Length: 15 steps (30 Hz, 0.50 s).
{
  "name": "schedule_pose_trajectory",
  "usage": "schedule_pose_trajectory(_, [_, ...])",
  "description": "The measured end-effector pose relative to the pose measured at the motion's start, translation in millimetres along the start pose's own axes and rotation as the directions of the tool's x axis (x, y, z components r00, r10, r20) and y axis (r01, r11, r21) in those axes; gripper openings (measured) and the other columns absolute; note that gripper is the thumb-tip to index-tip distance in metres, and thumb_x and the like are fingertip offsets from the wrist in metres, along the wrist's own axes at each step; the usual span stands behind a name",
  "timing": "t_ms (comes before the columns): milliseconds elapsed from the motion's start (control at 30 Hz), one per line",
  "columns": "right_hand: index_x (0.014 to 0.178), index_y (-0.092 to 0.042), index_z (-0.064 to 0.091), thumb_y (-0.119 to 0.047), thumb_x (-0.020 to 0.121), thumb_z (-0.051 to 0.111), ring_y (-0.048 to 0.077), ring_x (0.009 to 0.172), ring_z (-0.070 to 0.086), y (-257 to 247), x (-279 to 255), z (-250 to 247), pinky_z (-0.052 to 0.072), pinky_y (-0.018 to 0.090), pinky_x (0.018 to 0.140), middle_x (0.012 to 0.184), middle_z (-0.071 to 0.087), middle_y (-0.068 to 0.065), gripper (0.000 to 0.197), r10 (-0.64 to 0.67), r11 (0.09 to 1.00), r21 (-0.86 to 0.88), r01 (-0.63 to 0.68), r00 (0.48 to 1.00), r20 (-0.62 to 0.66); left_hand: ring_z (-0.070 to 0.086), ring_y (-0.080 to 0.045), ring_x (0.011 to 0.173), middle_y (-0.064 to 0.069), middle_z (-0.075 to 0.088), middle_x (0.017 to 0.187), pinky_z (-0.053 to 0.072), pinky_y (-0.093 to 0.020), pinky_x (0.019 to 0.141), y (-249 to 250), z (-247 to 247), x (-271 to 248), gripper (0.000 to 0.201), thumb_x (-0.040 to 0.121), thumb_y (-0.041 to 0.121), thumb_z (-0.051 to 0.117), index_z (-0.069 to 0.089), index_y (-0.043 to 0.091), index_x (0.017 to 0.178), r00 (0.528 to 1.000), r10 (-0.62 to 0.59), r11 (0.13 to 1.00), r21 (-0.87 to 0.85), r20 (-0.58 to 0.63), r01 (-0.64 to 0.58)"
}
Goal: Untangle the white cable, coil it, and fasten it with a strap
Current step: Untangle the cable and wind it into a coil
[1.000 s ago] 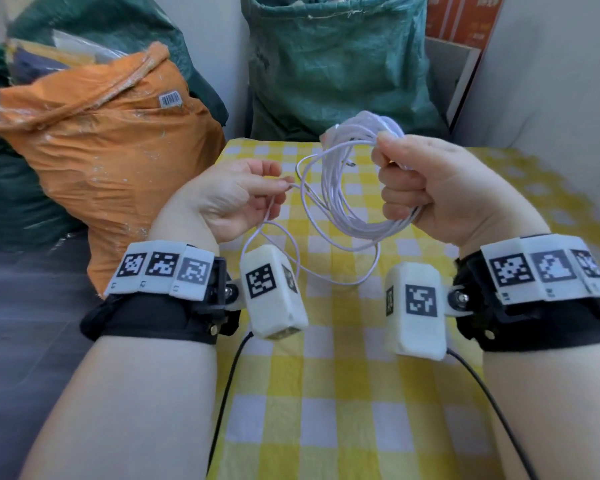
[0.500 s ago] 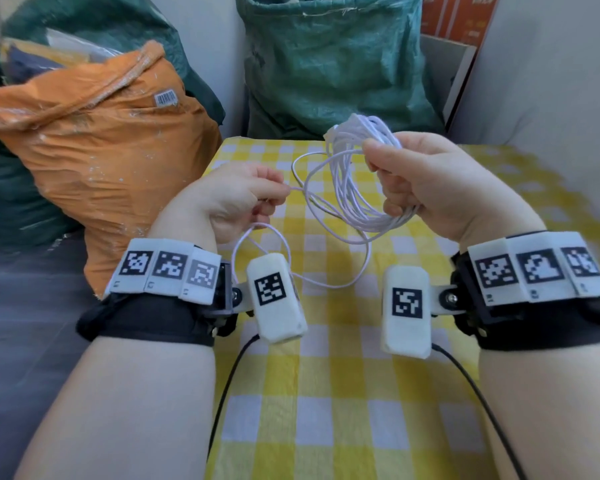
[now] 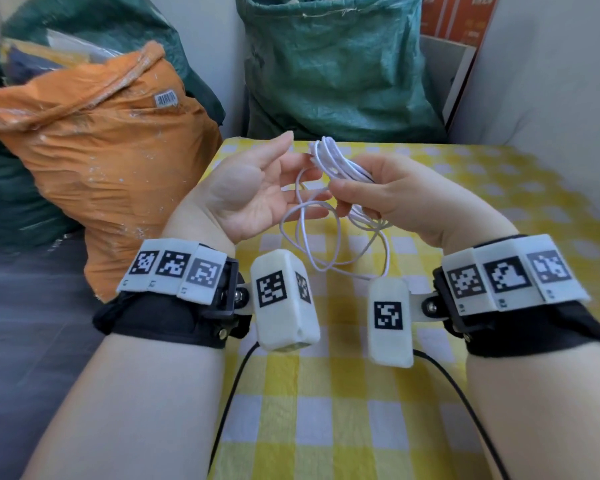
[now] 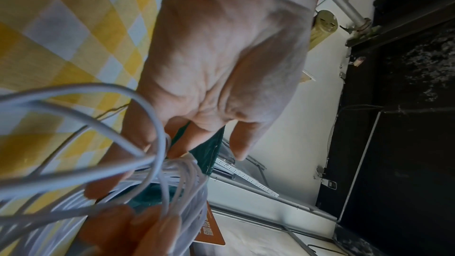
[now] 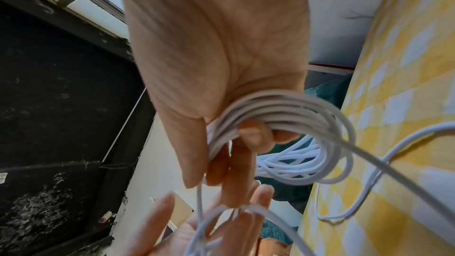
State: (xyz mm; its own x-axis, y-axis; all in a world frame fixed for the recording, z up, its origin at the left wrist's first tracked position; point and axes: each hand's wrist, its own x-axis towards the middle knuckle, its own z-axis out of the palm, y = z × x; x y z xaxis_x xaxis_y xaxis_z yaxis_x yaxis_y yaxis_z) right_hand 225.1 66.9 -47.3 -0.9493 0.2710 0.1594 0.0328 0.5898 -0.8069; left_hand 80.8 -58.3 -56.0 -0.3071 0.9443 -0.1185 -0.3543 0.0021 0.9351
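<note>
My right hand (image 3: pixel 361 199) grips a bunch of white cable (image 3: pixel 336 161) above the table, several turns pinched between thumb and curled fingers. In the right wrist view the white cable (image 5: pixel 295 116) wraps round the right hand's fingers (image 5: pixel 248 135). Loose loops (image 3: pixel 326 244) hang down toward the cloth. My left hand (image 3: pixel 274 181) lies palm up beside the coil, fingers straight, with strands running across its fingertips. In the left wrist view the left hand (image 4: pixel 221 65) reaches into the cable loops (image 4: pixel 147 163). No strap is in view.
The table wears a yellow and white checked cloth (image 3: pixel 326 410). An orange sack (image 3: pixel 101 150) leans at the table's left edge, and a green sack (image 3: pixel 326 64) stands behind its far edge. Orange boxes (image 3: pixel 458 15) are at the back right.
My left hand has let go of the strand it pinched and turned palm up with straight fingers. My right hand has lowered the coil and brought it left, close to the left hand.
</note>
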Motion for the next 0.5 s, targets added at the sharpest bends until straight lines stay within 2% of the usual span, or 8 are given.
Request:
schedule_pose_trajectory(67, [0.082,-0.025,0.064,-0.022,0.095,0.055,-0.001,0.055,0.049,1,1,0,0.035,0.014,0.055,0.076,0.066,-0.004,0.017,0.003,1.0,0.021,-0.003,1.0,0.0,0.05,-0.034,0.115,-0.018,0.038,0.148,0.05,-0.044,0.092,-1,-1,-1,0.058,0.099,0.04,0.026,0.045,0.0,0.136,0.998,0.019,0.999,-0.05,0.054,-0.016])
schedule_pose_trajectory(167, [0.084,-0.025,0.064,-0.022,0.095,0.055,-0.002,0.05,0.045,1,1,0,0.034,0.014,0.052,0.072,0.062,-0.008,0.014,0.014,0.999,0.035,-0.013,1.0,-0.024,0.056,-0.028,0.107,-0.016,0.04,0.146,0.052,-0.043,0.089,-1,2,-2,0.052,0.097,0.029,0.034,0.04,-0.001,0.139,0.994,0.06,0.996,-0.067,0.094,-0.054])
schedule_pose_trajectory(267, [0.074,-0.023,0.057,-0.024,0.095,0.054,-0.001,0.047,0.041,1,2,2,0.033,0.02,0.054,0.065,0.057,-0.007,0.021,0.005,0.999,-0.031,-0.007,0.997,-0.075,0.052,-0.026,0.102,-0.013,0.045,0.125,0.053,-0.041,0.081,-1,4,1,0.044,0.096,0.022,0.042,0.047,0.008,0.138,0.997,0.069,0.993,0.092,0.027,-0.071])
schedule_pose_trajectory(333, [0.069,-0.02,0.051,-0.026,0.095,0.054,0.005,0.049,0.036,2,4,3,0.029,0.027,0.054,0.06,0.049,-0.005,0.026,0.0,0.997,-0.072,-0.008,0.994,-0.111,0.049,-0.023,0.111,-0.005,0.048,0.129,0.051,-0.037,0.077,-2,4,3,0.044,0.096,0.026,0.047,0.047,0.019,0.139,0.997,0.057,0.978,0.206,-0.054,-0.045])
schedule_pose_trajectory(367, [0.07,-0.017,0.05,-0.027,0.094,0.055,0.008,0.051,0.034,3,5,3,0.027,0.029,0.055,0.06,0.043,-0.003,0.027,0.009,0.998,-0.064,-0.017,0.993,-0.116,0.044,-0.021,0.123,0.0,0.046,0.138,0.048,-0.039,0.086,-2,5,4,0.051,0.091,0.031,0.056,0.044,0.025,0.141,0.994,0.053,0.967,0.255,-0.091,-0.028])
schedule_pose_trajectory(400, [0.073,-0.012,0.052,-0.027,0.094,0.055,0.009,0.052,0.032,3,5,3,0.026,0.029,0.055,0.061,0.038,-0.002,0.027,0.021,0.998,-0.053,-0.027,0.994,-0.112,0.034,-0.018,0.135,0.004,0.04,0.147,0.036,-0.043,0.101,-2,5,3,0.064,0.084,0.036,0.065,0.04,0.031,0.143,0.99,0.071,0.95,0.311,-0.118,-0.031])
schedule_pose_trajectory(433, [0.076,-0.008,0.054,-0.028,0.094,0.055,0.008,0.052,0.031,3,5,2,0.025,0.028,0.054,0.061,0.037,-0.003,0.027,0.032,0.998,-0.048,-0.037,0.994,-0.101,0.025,-0.013,0.141,0.006,0.032,0.152,0.026,-0.042,0.107,-2,8,1,0.074,0.079,0.035,0.071,0.036,0.034,0.144,0.984,0.127,0.924,0.376,-0.123,-0.072])
schedule_pose_trajectory(500, [0.075,-0.013,0.054,-0.031,0.094,0.056,0.004,0.047,0.032,3,4,2,0.026,0.023,0.051,0.059,0.039,-0.007,0.026,0.063,0.997,-0.048,-0.067,0.996,-0.068,0.026,0.001,0.138,0.006,0.033,0.151,0.028,-0.027,0.109,-2,13,-3,0.083,0.074,0.017,0.075,0.034,0.03,0.144,0.962,0.274,0.841,0.489,-0.017,-0.231])
